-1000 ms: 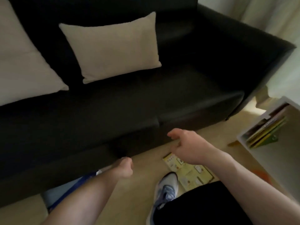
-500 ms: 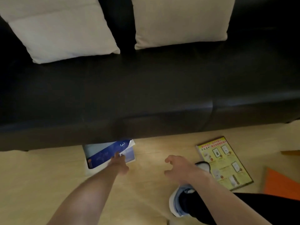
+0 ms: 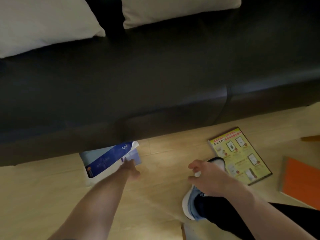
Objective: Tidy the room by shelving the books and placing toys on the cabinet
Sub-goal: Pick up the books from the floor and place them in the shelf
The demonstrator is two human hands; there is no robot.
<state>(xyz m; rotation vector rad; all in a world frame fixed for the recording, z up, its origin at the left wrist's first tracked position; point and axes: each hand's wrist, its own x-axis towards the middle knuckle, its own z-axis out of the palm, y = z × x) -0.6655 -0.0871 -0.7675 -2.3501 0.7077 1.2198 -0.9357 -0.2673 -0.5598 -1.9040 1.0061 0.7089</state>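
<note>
Blue-covered and half hidden under the sofa, the book lies flat on the floor with the left hand touching its near edge; whether the fingers have curled onto it I cannot tell. The right hand hovers apart, loosely spread and empty. Best to drag the book clear of the sofa first, then lift by the spine. A yellow book and an orange one wait to the right.

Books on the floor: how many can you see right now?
3. A blue book half under the sofa, touched by the left hand; a yellow book right of the shoe; an orange book at the right edge. More may lie under the sofa.
</note>
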